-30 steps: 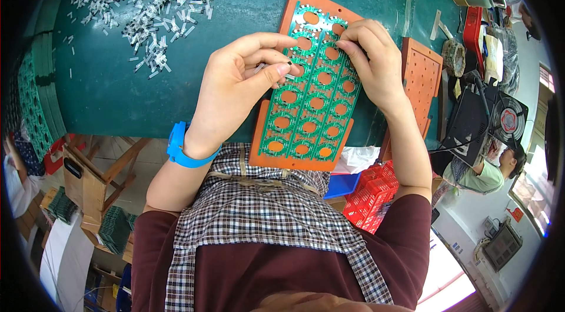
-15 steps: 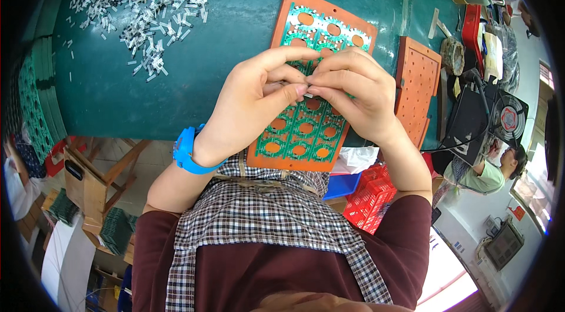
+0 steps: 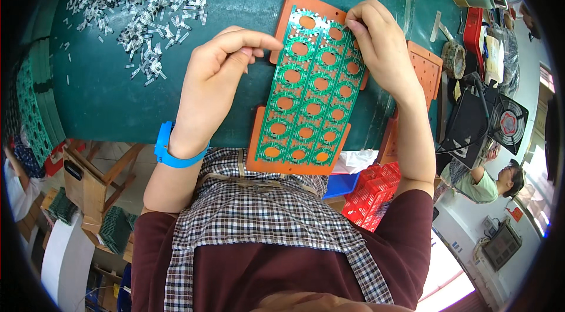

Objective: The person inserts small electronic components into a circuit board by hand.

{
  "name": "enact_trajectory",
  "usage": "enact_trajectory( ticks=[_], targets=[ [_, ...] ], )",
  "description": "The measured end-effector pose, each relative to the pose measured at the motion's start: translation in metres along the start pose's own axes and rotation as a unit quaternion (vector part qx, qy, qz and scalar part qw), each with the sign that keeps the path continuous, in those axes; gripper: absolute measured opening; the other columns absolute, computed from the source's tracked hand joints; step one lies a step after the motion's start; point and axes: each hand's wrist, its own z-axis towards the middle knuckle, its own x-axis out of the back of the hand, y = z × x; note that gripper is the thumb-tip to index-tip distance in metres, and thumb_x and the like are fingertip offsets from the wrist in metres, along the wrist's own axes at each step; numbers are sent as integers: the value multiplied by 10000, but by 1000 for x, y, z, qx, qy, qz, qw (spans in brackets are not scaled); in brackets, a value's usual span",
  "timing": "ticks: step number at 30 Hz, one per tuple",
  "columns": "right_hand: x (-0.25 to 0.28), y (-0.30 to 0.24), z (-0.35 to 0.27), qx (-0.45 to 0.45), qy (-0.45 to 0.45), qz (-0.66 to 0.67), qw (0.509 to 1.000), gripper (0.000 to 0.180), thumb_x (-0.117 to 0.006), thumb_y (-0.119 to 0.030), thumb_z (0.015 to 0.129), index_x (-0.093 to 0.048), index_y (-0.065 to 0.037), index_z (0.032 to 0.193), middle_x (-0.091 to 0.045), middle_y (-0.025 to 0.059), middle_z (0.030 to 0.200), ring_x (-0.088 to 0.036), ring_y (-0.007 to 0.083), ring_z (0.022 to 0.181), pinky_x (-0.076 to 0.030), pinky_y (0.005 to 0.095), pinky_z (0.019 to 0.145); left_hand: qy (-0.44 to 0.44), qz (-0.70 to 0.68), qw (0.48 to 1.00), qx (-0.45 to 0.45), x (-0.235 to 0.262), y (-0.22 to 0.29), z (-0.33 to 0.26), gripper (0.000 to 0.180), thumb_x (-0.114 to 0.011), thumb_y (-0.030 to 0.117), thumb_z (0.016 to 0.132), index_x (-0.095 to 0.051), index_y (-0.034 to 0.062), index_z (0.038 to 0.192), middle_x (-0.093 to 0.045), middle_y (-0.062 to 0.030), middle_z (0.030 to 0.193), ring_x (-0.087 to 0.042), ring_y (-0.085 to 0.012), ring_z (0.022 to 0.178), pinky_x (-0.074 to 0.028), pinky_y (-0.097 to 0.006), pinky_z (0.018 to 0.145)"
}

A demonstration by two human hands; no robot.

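Observation:
A green circuit board panel (image 3: 303,97) with rows of round cutouts lies on an orange board fixture (image 3: 259,166) in front of me. Small pale parts sit around the cutouts in its far rows. My right hand (image 3: 379,47) is bent over the panel's far right corner, thumb and index finger pinched at the last cutouts; whatever is between them is hidden. To the left of the panel hovers my left hand (image 3: 220,59), wearing a blue wristband (image 3: 179,150). Its index finger reaches toward the panel's edge, while thumb and other fingers are curled together around something I cannot make out.
A heap of small clear-and-dark leaded parts (image 3: 126,6) spreads over the green table (image 3: 223,6) at the far left. Another orange fixture (image 3: 425,70) lies at right, near a black fan (image 3: 507,115) and tools. Red crates (image 3: 371,194) stand below the edge. A co-worker (image 3: 485,182) is at right.
My hands were together over the middle of the panel and have parted. The left moved left off the panel; the right moved to its far right corner. More of the panel now shows.

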Motion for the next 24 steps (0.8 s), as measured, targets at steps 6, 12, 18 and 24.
enact_trajectory(
  ticks=[6,12,18,24],
  targets=[
    [-2,2,1,5,10,10,1000,76,-554,-67,880,-551,5,903,-560,137,902,-557,330,892,-458,393,787,31,-53,997,36,-2,1,0,224,-463,-16,919,-666,-12,1012,-614,-37,946,-556,-86,856,-451,-232,755],
    [-2,5,0,-10,6,27,1000,74,-562,-68,875,-552,0,902,-568,130,903,-566,327,891,-466,388,776,26,-86,994,60,-4,2,-2,166,-572,39,916,-649,-37,1043,-664,-73,931,-619,-121,855,-490,-248,775],
    [-6,5,0,9,34,5,999,78,-571,-71,873,-552,-1,903,-571,129,901,-571,325,873,-468,394,769,45,-107,992,52,-6,2,-3,147,-623,-2,874,-652,-42,1013,-682,-93,921,-645,-134,842,-513,-250,767],
    [-18,1,-10,93,117,-100,984,115,-647,-65,797,-565,-41,874,-577,85,893,-588,280,827,-471,384,746,43,-132,988,72,-14,9,-1,214,-617,-14,868,-613,-45,1080,-683,-110,909,-651,-143,804,-525,-252,747]
  ],
)
